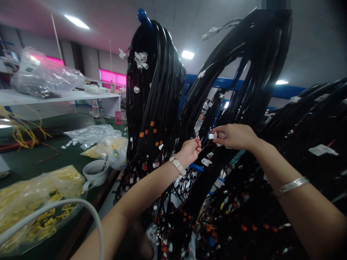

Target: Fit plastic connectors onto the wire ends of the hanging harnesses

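Thick bundles of black cable harnesses (154, 104) hang in front of me, dotted with small white and orange connectors. My left hand (191, 150) is closed in a fist among the wires of the middle bundle (233, 90), gripping black cable. My right hand (234, 136) is just to its right, fingers pinched on a small white connector (213, 136) at a wire's end. Each of my wrists carries a bracelet.
A green workbench (29, 159) lies to my left with bags of yellow parts (35, 202), a white mug (95, 173), clear plastic bags (92, 133) and loose yellow wires (18, 126). A white cable (54, 209) arcs across the lower left. More harnesses (311, 144) hang at right.
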`<state>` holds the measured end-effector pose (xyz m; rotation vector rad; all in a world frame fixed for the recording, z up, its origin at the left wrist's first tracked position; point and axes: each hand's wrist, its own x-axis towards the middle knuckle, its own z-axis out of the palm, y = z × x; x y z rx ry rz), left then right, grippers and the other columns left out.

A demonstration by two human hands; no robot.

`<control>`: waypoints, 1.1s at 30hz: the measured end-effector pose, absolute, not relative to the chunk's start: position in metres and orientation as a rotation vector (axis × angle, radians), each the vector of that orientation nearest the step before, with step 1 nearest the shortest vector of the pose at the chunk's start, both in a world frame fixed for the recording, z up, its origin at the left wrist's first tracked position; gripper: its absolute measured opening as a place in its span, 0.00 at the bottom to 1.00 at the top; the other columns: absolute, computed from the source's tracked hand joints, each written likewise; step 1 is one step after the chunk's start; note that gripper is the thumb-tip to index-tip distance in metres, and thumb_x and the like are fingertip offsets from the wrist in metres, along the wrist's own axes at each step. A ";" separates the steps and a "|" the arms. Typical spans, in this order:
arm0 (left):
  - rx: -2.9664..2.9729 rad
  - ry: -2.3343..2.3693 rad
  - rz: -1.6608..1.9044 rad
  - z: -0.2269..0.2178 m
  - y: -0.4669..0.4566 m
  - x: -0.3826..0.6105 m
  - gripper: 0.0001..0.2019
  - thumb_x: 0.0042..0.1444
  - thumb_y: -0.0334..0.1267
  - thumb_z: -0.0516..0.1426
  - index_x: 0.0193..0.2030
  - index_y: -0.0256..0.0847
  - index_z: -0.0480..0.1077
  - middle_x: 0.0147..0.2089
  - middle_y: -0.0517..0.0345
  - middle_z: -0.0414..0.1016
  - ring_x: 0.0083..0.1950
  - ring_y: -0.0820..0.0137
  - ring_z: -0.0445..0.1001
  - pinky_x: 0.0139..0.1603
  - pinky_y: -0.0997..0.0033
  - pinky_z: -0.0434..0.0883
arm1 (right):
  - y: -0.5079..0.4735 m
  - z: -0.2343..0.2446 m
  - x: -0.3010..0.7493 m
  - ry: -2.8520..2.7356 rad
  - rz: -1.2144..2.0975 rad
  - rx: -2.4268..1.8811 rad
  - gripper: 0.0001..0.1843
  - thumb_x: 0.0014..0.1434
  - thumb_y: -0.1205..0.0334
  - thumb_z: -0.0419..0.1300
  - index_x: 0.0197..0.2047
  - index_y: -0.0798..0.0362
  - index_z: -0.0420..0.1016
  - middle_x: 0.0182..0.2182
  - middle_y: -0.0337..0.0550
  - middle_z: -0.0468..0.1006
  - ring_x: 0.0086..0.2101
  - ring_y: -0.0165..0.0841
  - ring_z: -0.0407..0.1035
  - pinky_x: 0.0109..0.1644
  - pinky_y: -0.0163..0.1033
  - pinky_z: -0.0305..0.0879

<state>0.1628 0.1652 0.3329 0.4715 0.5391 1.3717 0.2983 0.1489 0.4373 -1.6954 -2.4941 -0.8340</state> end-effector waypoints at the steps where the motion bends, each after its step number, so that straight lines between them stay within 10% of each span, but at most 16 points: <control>1: 0.473 0.537 1.368 0.333 0.166 0.163 0.13 0.48 0.14 0.45 0.32 0.33 0.62 0.28 0.60 0.60 0.23 0.83 0.60 0.18 0.86 0.51 | 0.149 0.437 0.298 -2.495 -0.832 -1.697 0.23 0.51 0.43 0.53 0.47 0.40 0.75 0.32 0.42 0.80 0.34 0.42 0.73 0.31 0.39 0.59; 12: 0.579 0.480 1.358 0.334 0.157 0.161 0.07 0.59 0.23 0.49 0.33 0.30 0.66 0.31 0.51 0.69 0.20 0.84 0.59 0.16 0.85 0.52 | 0.149 0.436 0.299 -2.497 -0.857 -1.659 0.23 0.51 0.42 0.53 0.47 0.40 0.75 0.33 0.41 0.81 0.34 0.43 0.74 0.32 0.39 0.60; 19: 0.648 0.458 1.326 0.331 0.156 0.158 0.11 0.62 0.34 0.50 0.33 0.30 0.67 0.21 0.64 0.57 0.17 0.84 0.52 0.15 0.85 0.46 | 0.149 0.434 0.300 -2.471 -0.880 -1.631 0.23 0.52 0.43 0.53 0.47 0.40 0.75 0.33 0.42 0.81 0.35 0.43 0.74 0.32 0.39 0.60; 33: 0.781 0.395 1.276 0.329 0.158 0.156 0.03 0.51 0.22 0.55 0.32 0.31 0.67 0.34 0.48 0.73 0.22 0.84 0.58 0.15 0.85 0.47 | 0.147 0.437 0.299 -2.467 -0.710 -1.604 0.27 0.58 0.47 0.47 0.59 0.40 0.64 0.39 0.40 0.80 0.37 0.42 0.73 0.32 0.39 0.60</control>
